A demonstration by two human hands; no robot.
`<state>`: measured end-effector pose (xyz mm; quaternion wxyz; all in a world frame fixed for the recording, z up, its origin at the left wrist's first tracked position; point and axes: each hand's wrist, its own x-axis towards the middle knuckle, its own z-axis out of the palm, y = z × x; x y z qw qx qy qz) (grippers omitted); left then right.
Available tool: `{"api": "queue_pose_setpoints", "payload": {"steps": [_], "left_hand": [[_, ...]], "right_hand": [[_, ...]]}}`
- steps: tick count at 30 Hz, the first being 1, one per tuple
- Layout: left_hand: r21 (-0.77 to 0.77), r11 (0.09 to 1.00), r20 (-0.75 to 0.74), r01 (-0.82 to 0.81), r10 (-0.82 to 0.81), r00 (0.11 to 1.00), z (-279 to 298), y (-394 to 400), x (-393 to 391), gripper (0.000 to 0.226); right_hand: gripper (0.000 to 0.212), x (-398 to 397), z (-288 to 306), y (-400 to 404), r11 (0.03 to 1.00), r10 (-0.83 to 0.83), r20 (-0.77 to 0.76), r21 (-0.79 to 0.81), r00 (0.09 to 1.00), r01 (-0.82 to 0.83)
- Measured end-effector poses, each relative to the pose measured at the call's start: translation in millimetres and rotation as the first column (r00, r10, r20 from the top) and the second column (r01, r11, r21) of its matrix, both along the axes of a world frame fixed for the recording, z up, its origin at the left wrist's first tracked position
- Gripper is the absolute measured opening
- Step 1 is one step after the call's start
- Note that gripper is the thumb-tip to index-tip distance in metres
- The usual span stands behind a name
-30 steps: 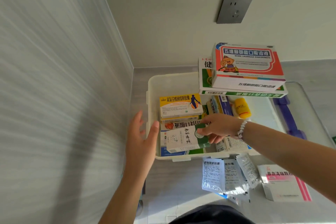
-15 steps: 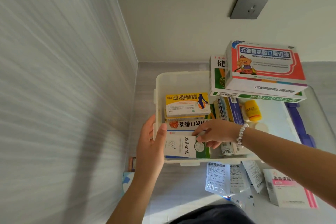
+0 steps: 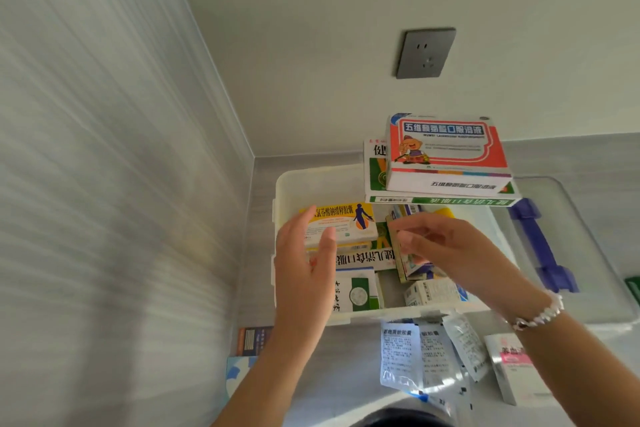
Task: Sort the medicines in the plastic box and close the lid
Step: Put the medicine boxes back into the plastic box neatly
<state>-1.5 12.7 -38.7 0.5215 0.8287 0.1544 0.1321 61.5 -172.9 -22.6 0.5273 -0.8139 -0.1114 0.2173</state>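
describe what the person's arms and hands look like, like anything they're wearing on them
Both forearms are bare, with no sleeves in view and no gloves. The left hand shows no rings, watch or bands. The right hand also looks ringless, but its wrist carries a bracelet of small pale, pearly beads strung in a loop. The picture is a little blurred, so finer details such as nail polish cannot be told.

I'm seeing bare forearms — no sleeves — and the right wrist is wearing a pale beaded bracelet (image 3: 540, 314).
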Motion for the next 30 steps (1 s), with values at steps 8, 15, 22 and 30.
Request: {"api": "queue_pose_setpoints", "payload": {"steps": [8,15,22,30], "left_hand": [[-0.415,0.909,-0.311,0.045,-0.188,0.932,20,-40,56,0.099],[-0.554,0.816,-0.443,-0.165,-0.121,0.889,29,-64,101,0.122],[-0.749,0.629,-0.327,-0.209,-0.077,0.942,14,-66,108,0.059],[-0.785,0.556,-0.331,-0.272,-0.005,0.944,10,-26,60,0.059]], "right_hand": [[0.007,7,10,-35,0.948,-0.316,0.151,0.08,0.937,0.307],[0.013,21,9,-50,0.797,-0.561,0.355,-0.009,0.748,0.603],[0.069,40,5,-57,0.68,-0.714,0.176,-0.052,0.677,0.731],[0.057,27,-3,-31,0.919,-0.384,-0.026,-0.111,0.923,0.379]]}}
